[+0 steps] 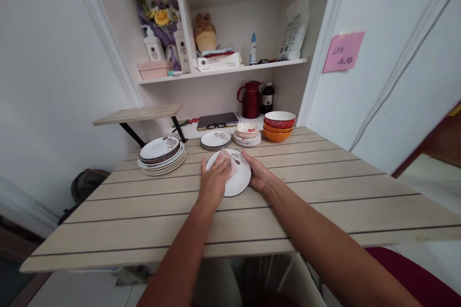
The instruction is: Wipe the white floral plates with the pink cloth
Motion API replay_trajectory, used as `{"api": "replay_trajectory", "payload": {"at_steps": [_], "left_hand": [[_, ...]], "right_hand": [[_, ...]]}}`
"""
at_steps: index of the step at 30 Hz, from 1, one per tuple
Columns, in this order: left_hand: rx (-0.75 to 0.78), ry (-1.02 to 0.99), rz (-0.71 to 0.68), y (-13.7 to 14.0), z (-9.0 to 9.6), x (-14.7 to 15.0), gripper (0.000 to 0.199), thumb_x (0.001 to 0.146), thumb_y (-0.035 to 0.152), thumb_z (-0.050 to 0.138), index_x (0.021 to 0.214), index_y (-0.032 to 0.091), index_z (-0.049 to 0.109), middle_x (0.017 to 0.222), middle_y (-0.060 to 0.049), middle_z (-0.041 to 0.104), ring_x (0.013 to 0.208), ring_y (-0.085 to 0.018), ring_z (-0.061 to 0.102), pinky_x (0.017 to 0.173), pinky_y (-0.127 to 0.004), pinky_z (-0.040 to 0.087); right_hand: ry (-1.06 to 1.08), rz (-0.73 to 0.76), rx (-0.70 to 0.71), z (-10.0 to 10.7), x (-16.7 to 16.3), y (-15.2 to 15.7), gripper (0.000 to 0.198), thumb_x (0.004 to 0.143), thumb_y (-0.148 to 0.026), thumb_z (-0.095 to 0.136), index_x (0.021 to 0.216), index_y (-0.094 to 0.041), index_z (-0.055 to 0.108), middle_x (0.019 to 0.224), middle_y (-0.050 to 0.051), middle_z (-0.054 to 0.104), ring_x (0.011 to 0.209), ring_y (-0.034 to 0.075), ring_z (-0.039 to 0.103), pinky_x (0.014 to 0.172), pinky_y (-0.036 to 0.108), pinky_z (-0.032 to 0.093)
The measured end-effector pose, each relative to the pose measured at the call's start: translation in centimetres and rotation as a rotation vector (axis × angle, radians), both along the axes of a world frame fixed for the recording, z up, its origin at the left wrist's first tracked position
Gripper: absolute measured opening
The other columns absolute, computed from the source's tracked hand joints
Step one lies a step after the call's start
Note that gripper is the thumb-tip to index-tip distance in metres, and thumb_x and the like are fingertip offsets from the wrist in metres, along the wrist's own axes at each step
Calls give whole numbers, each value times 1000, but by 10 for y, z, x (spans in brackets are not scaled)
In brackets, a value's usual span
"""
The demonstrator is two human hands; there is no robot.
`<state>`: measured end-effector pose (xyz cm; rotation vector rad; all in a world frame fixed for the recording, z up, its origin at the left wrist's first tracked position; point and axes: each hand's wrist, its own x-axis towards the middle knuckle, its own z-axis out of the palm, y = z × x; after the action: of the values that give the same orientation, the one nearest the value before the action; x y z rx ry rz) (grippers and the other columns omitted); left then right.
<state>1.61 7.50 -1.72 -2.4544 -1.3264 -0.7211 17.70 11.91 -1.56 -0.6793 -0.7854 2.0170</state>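
Observation:
A white plate [238, 183] with a dark rim and a brown floral print is tilted up toward me over the table. My right hand [258, 171] grips its right edge, thumb on the near face and the other fingers behind. Against the plate's left half my left hand [215, 178] presses a pale pink cloth or tissue [230, 160], fingers bent over it. Just behind stands a short stack of similar plates [216, 139]. To the left is a taller stack of plates [160, 149], patterned ones on top of plain white ones.
Small dishes [247, 136] and a pile of red and orange bowls [280, 127] stand at the back right. Behind them are a red thermos jug [251, 100], a dark bottle [267, 98] and a dark laptop-like slab [218, 120]. A small raised wooden shelf [139, 114] stands at the back left.

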Motion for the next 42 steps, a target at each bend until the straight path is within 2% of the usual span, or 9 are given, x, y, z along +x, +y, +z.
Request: {"api": "replay_trajectory", "payload": {"at_steps": [3,6,10,14,19,26,30,34,42], "left_hand": [[-21,75,-179,-6,0,14,32,91,16,43,116,30,59,135,3,56,138,-15,32,119,-46,5],[-27,100,-269,-8,1,23,31,92,17,43,116,28,58,132,1,58,138,-13,30,119,-44,5],[8,59,-159,-6,6,17,39,94,19,39,131,28,47,140,-1,50,141,-17,26,116,-55,-6],[13,26,-23,-3,8,9,49,94,21,39,142,28,33,146,-4,42,141,-18,26,116,-54,-3],[-45,-11,-21,-3,2,8,46,92,19,42,136,32,42,147,-2,42,140,-20,26,115,-54,5],[-83,-207,-35,-4,4,0,65,91,43,46,147,23,21,153,-9,29,141,-21,22,115,-43,16],[-110,-237,-42,-3,4,-4,57,91,45,44,143,28,33,152,-8,29,141,-25,22,113,-44,20],[-98,-214,-32,-2,1,-4,47,90,43,47,135,30,47,152,-7,29,140,-27,22,112,-48,22],[-83,-176,-29,1,-2,-3,44,88,42,49,130,28,52,149,-8,33,139,-27,24,113,-49,22]], "right_hand": [[10,87,-21,4,2,-4,59,89,-59,39,117,-10,57,110,17,69,104,26,65,99,45,45],[7,152,-34,5,5,-6,60,87,-60,43,115,-9,58,104,18,70,102,27,66,97,45,46],[10,102,-19,3,3,-6,48,89,-53,47,113,-14,59,97,11,73,93,23,68,94,42,48],[45,69,9,0,0,-4,44,91,-50,45,114,-15,60,95,8,74,89,21,69,94,39,48],[19,51,-9,0,0,-2,44,92,-47,43,118,-15,58,99,8,73,91,20,68,96,38,47],[-16,64,16,1,1,-3,49,92,-51,42,120,-14,58,105,11,72,97,22,67,98,38,46],[-29,57,24,1,1,-3,47,92,-50,41,118,-14,59,99,10,73,92,21,68,97,39,46],[-18,78,29,1,1,-2,50,93,-50,39,119,-13,59,102,10,72,94,21,67,97,37,46],[-20,75,44,-4,3,1,50,93,-50,39,121,-13,58,107,11,71,98,21,67,99,37,45]]}}
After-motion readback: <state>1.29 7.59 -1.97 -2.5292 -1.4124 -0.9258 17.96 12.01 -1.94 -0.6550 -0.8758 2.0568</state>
